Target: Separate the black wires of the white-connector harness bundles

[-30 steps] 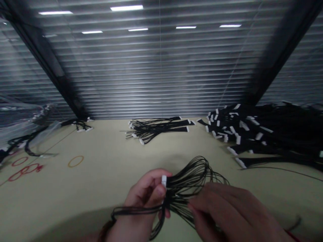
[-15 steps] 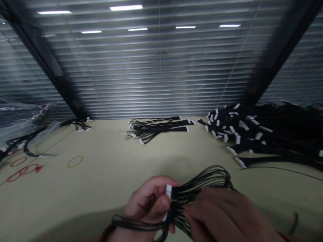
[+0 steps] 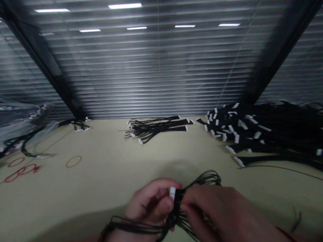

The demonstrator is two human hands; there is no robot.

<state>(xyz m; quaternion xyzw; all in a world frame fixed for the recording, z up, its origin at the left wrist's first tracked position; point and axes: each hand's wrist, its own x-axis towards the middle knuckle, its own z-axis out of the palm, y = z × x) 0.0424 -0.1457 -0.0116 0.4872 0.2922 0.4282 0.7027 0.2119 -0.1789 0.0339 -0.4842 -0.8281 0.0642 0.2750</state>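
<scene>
Black wires [image 3: 173,216], gathered in a loose bundle, sit between the person's two hands low in the view, near the close side of the bench. The left hand [image 3: 152,203] is clamped on the bundle, its thumb and forefinger around a white connector [image 3: 172,193] at the wires' end. Some strands trail back over the wrist of this hand, while others fan out to the right beneath the other hand and arch up behind it in loops. The right hand [image 3: 214,208] has thumb and forefinger together on the wires just beside the connector; which strands they pinch is hidden.

Pale yellow-green, the bench [image 3: 106,181] runs back to a window covered with grey slatted blinds [image 3: 156,74]. At its far edge, near the middle, lies a small group of black cables [image 3: 158,127] with white ends. To the right rises a large heap of similar cables [image 3: 282,126], white connectors mostly facing left. On the left, a yellow ring [image 3: 74,161] lies flat, with red rings [image 3: 20,173] farther left. Beyond them are a clear plastic bag [image 3: 20,122] and a few dark cables [image 3: 28,148], one curving down onto the bench.
</scene>
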